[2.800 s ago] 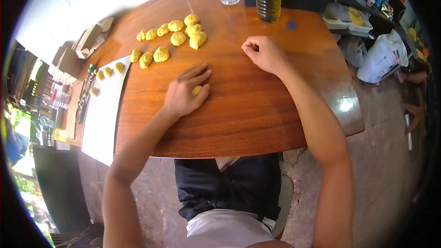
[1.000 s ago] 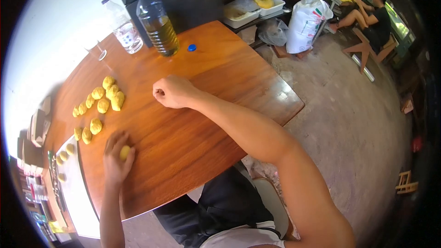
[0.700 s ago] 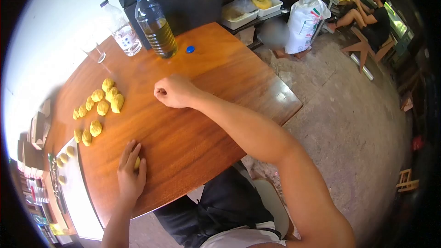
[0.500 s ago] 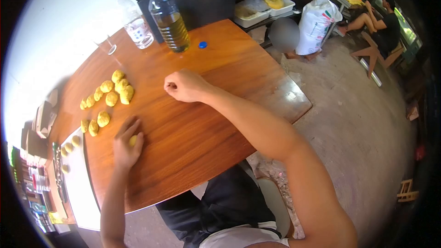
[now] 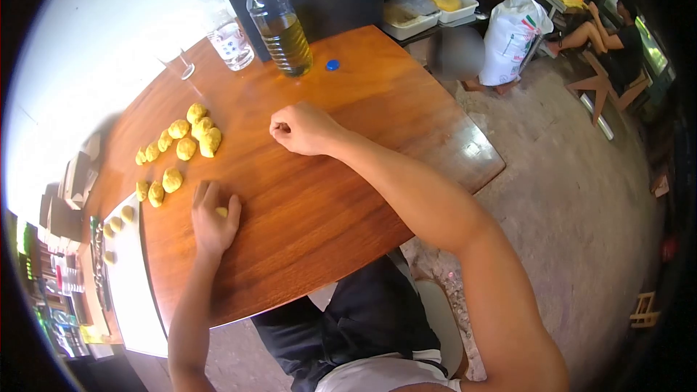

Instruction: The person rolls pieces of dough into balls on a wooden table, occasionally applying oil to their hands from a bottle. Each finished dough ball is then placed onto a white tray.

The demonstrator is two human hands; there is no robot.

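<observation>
On the wooden table (image 5: 348,203) my left hand (image 5: 214,219) rests over a small yellow dough ball (image 5: 222,212), which shows between thumb and fingers. My right hand (image 5: 305,129) is closed in a loose fist on the tabletop; whatever it may hold is hidden. Several yellow dough lumps (image 5: 186,148) lie in a group beyond my left hand, with a few more (image 5: 172,180) just beside it. Smaller round balls (image 5: 116,223) sit on the white board (image 5: 131,283) at the left.
An oil bottle (image 5: 287,40), a clear bottle (image 5: 231,43) and a glass (image 5: 186,69) stand at the table's back, near a blue cap (image 5: 332,64). Beyond are a white sack (image 5: 512,40), trays (image 5: 410,22) and a seated person (image 5: 617,43).
The view has shifted slightly, so everything sits a little further right. My left hand's thumb stands further out from its fingers; my right hand stays closed.
</observation>
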